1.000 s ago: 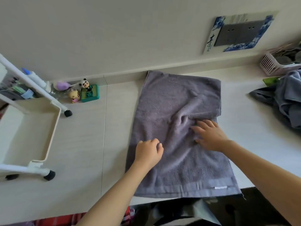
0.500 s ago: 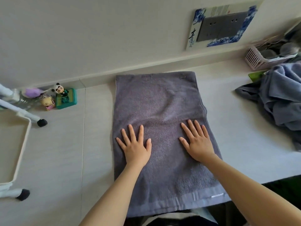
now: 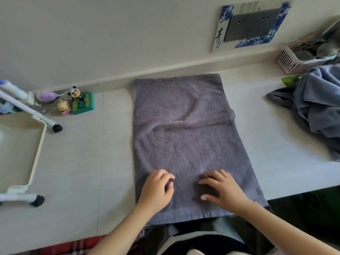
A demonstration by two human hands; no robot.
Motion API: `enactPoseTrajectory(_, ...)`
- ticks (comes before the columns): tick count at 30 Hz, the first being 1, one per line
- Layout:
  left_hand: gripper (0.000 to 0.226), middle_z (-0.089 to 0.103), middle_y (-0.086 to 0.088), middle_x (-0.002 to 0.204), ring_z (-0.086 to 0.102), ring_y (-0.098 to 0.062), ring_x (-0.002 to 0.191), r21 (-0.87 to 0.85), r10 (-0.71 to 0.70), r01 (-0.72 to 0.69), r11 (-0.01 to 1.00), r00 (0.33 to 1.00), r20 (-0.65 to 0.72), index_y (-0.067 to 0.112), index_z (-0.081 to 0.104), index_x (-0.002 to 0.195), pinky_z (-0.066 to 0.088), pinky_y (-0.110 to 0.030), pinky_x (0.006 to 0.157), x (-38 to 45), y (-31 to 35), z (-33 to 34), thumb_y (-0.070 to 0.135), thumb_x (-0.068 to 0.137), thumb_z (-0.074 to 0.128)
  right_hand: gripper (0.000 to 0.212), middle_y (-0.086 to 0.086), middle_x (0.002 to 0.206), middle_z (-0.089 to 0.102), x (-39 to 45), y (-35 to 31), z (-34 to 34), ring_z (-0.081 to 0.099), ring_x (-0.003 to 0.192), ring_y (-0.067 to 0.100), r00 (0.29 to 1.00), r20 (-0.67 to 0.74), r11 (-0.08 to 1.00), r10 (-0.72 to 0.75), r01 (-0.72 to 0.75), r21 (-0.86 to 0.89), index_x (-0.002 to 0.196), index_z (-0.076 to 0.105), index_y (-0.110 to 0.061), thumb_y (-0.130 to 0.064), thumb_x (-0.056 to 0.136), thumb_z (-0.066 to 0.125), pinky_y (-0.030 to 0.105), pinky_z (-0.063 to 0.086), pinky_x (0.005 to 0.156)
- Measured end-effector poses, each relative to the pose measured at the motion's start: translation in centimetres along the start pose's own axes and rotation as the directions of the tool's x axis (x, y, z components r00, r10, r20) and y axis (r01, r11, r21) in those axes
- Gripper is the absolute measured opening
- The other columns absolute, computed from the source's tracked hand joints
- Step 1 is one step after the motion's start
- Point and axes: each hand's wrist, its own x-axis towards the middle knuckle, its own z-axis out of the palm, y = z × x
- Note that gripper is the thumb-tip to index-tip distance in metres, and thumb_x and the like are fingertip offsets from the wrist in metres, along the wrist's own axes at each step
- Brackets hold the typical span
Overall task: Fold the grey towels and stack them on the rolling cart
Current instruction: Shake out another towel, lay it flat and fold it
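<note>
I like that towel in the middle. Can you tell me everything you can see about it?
The grey towel looks like soft, fuzzy terry cloth. It lies spread out flat on the white table, its far edge near the wall and its near edge hanging slightly over the table's front. A low wrinkle crosses its middle. The left hand and right hand rest on its near end, fingers curled.

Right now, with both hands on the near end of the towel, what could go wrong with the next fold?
1. The towel has a ridge across its middle; folding over it may trap a crease.
2. Its near edge overhangs the table, so it might slide off once the left hand and right hand lift.
3. The pile of unfolded towels lies close on the right; a wide fold could snag it.
</note>
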Motion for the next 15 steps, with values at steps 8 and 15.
enactPoseTrajectory(8, 0.052, 0.047, -0.003, 0.134, 0.037, -0.018, 0.121, 0.010, -0.021, 0.020, 1.000, 0.989, 0.147, 0.039, 0.057, 0.122, 0.030, -0.037, 0.102, -3.7, 0.2, 1.0, 0.058, 0.074, 0.056, 0.037, -0.012, 0.125, 0.047, -1.9, -1.3, 2.0, 0.039, 0.112, 0.017, 0.983, -0.096, 0.987, 0.154, -0.150, 0.052, 0.106, 0.056, -0.043, -0.060, 0.073, 0.055, 0.040, 0.036, 0.091)
enactPoseTrajectory(15, 0.043, 0.036, -0.006, 0.144, 0.019, -0.021, 0.140, -0.032, 0.052, -0.048, 0.998, 0.988, 0.147, 0.039, 0.050, 0.102, 0.006, -0.043, 0.113, -5.9, 0.6, 1.8, 0.059, 0.065, 0.059, 0.040, -0.007, 0.121, 0.051, -4.1, -1.2, 1.7, 0.041, 0.110, 0.018, 0.988, -0.106, 0.994, 0.112, -0.113, -0.002, 0.104, 0.057, -0.041, -0.061, 0.070, 0.058, 0.038, 0.037, 0.087)
